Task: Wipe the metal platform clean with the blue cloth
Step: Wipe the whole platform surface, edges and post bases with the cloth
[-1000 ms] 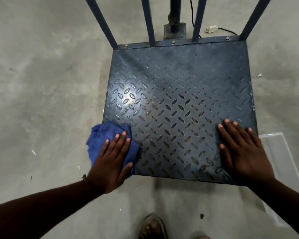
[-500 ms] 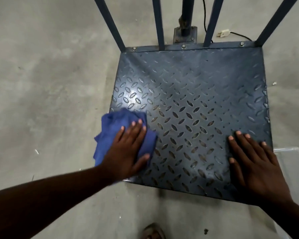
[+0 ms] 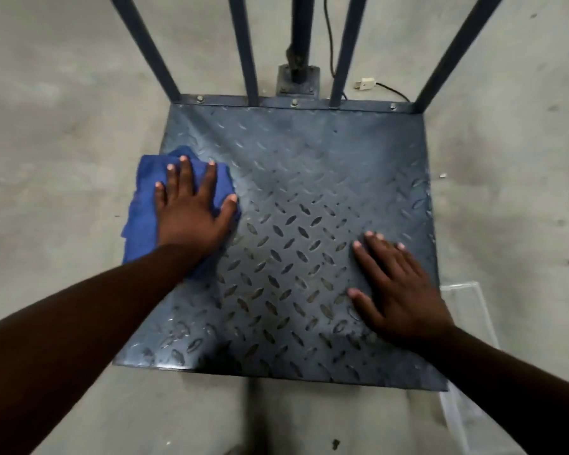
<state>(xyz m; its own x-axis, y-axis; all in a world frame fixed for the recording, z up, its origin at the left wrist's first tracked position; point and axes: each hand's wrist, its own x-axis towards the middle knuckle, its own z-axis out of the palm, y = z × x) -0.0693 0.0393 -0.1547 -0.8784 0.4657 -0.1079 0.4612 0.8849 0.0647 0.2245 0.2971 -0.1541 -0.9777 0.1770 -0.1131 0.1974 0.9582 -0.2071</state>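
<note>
The metal platform (image 3: 293, 178) is a dark blue-grey square of diamond tread plate lying on the concrete floor. A crumpled blue cloth (image 3: 145, 205) sits on its left edge, partly hanging over onto the floor. My left hand (image 3: 191, 211) presses flat on the cloth with fingers spread and straight. My right hand (image 3: 398, 290) rests flat on the bare plate near the right front corner, fingers straight, holding nothing.
Four blue metal bars (image 3: 243, 50) and a thicker post (image 3: 301, 37) rise from the platform's far edge. A black cable with a white plug (image 3: 365, 83) lies behind it. A clear plastic box (image 3: 467, 323) stands on the floor at the right front corner.
My left hand has pushed the cloth along the left edge, from the near left corner towards the far side. My right hand stays flat on the plate. The camera has shifted a little.
</note>
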